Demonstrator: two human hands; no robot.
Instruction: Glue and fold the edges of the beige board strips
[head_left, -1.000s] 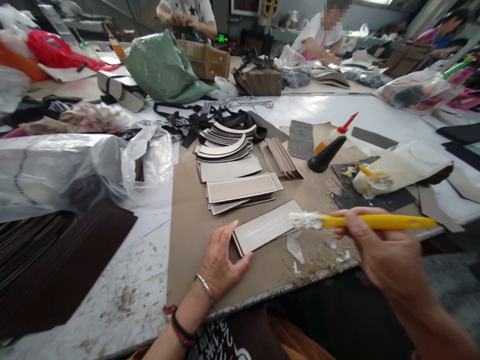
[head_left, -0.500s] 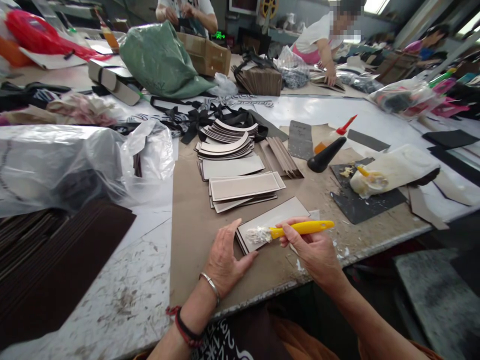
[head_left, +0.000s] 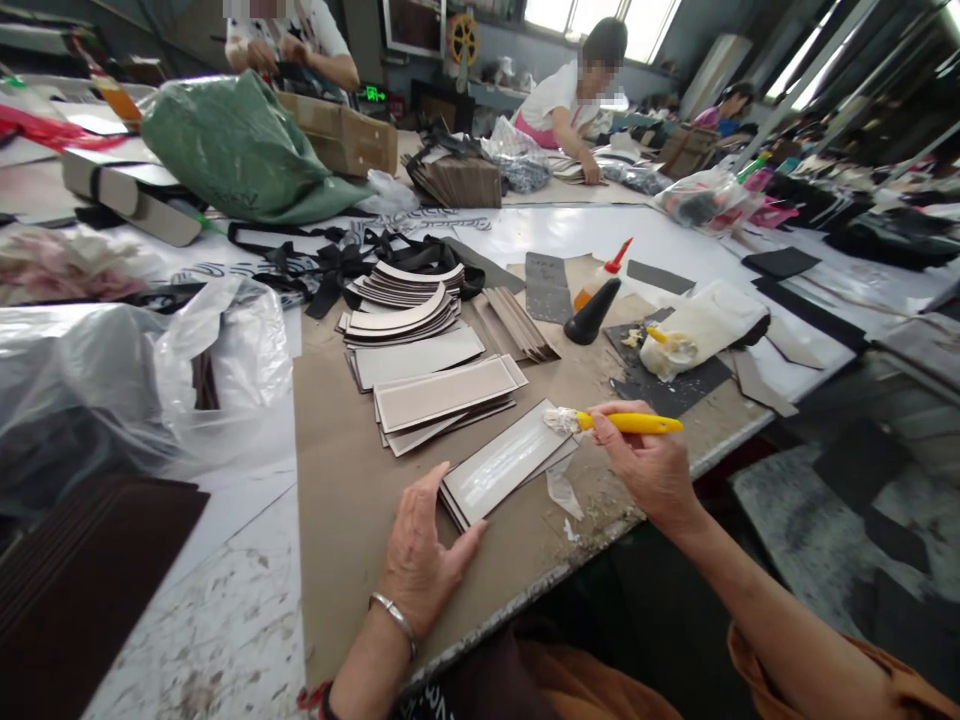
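My right hand (head_left: 651, 462) is closed around a yellow-handled brush (head_left: 615, 422) whose glue-clogged bristles rest on the far end of a long grey card strip (head_left: 501, 463). The strip tops a small stack on brown paper and shines wet along its middle. My left hand (head_left: 420, 550) lies flat on the brown paper with fingers stretched out, pressing against the near end of that stack. It holds nothing.
Beyond lie more stacked strips (head_left: 442, 395) and curved card pieces (head_left: 405, 290). A black cone (head_left: 591, 312), an orange-tipped glue bottle (head_left: 600, 280) and a white glue bag (head_left: 705, 325) sit at right. A clear plastic bag (head_left: 112, 380) and dark sheets (head_left: 82, 580) fill the left. Other people work across the table.
The brush came down from the air onto the strip's near end, then swept along it to the far end, leaving a wet sheen. My left hand stayed at the stack's near end.
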